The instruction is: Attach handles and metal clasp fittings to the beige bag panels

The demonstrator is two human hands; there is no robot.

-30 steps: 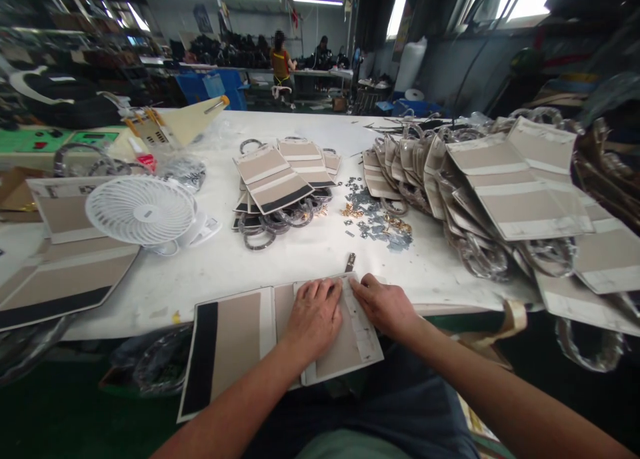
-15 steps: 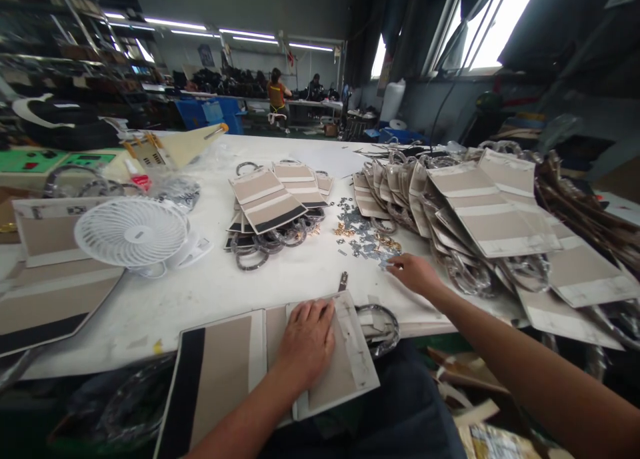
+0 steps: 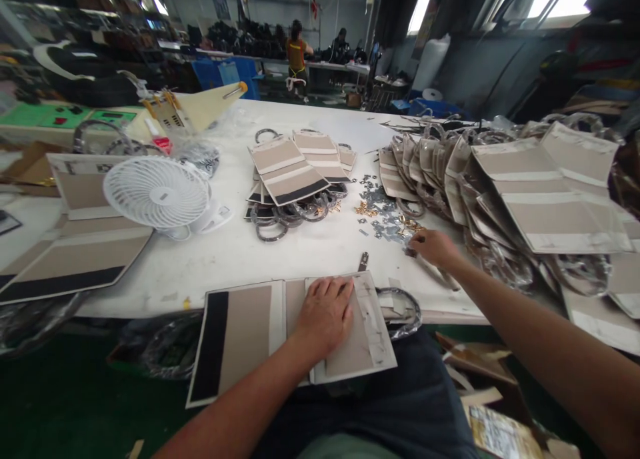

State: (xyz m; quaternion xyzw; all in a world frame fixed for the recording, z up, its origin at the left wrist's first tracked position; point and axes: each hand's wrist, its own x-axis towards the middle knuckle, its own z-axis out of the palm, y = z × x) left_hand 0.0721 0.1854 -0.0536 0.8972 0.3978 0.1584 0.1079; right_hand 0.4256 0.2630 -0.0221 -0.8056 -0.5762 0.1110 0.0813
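Note:
My left hand (image 3: 327, 309) lies flat, fingers stretched out, on an opened beige bag panel (image 3: 253, 325) with a black band at its left end. A plastic-wrapped ring handle (image 3: 410, 319) sticks out from the panel's right side, and a short dark strap with a metal end (image 3: 363, 261) shows above its top edge. My right hand (image 3: 435, 247) is closed in a pinch beside the scattered small grey metal plates (image 3: 385, 229). Something dark is at its fingertips, and a narrow light piece shows below the hand; I cannot make out either.
Gold-coloured fittings (image 3: 367, 209) lie among the plates. A small stack of bag pieces (image 3: 287, 169) is at mid-table, with a larger pile (image 3: 550, 192) on the right. A white fan (image 3: 157, 195) stands at left. Another person (image 3: 296, 55) is at the far bench.
My view has tipped down and turned slightly left. The right hand has drawn slightly nearer from the metal plates, with a dark thing now at its fingertips. The left hand stays on the panel.

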